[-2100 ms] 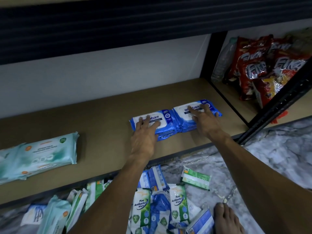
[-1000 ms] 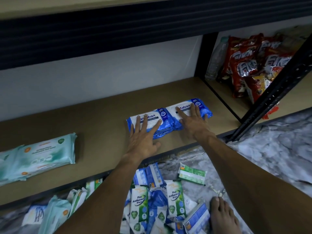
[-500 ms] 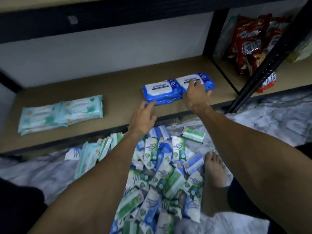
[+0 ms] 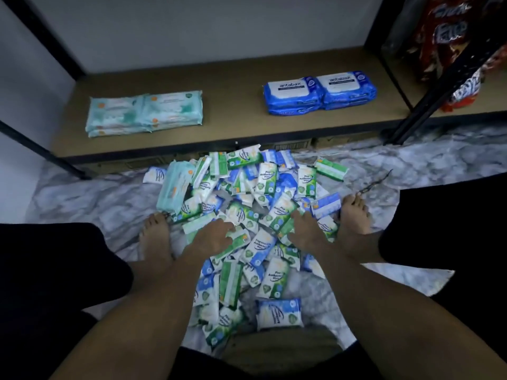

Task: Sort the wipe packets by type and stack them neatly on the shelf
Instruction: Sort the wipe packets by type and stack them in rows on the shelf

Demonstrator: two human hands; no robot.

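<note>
1. Down on the marbled grey floor [image 4: 82, 198], between the person's bare feet [image 4: 155, 237], lies the loose pile of small green, blue and white wipe packets [image 4: 263, 185], and both hands are on it. The left hand [image 4: 212, 237] lies palm down with its fingers bent over a green-and-white packet, though whether it grips is hidden. The right hand [image 4: 307, 229] rests flat with straight fingers, holding nothing.
2. On the brown shelf board [image 4: 233, 78] stand two sorted groups, well apart: pale teal soft packs [image 4: 145, 112] at the left and blue plastic packs with white labels [image 4: 319, 93] at the right.
3. The best next pick, I judge, is the large pale teal pack [image 4: 174, 187] at the pile's far left edge, since its type already has a stack.
4. For the small ones, gather one colour at a time and square the edges in both hands. Then start a new stack between the two groups.
5. The slippery film may slide, so lift only a few at once.
</note>
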